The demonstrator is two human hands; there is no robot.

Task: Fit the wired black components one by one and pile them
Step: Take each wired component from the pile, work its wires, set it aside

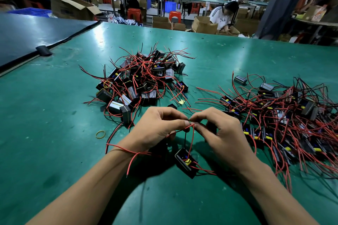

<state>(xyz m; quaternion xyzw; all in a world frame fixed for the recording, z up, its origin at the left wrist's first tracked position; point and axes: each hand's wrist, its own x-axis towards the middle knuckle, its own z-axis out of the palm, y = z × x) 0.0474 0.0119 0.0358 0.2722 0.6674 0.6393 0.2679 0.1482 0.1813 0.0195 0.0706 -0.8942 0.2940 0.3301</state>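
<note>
The green table bears two component piles and a rubber band.

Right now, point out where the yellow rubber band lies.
In the head view, the yellow rubber band lies on the green table, left of the left hand and nearer than the middle pile of wired black components.

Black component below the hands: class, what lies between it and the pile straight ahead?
The left hand and right hand, pinching its wires, sit between the black component and the pile; beyond them lie a small black piece and a yellow scrap.
</note>
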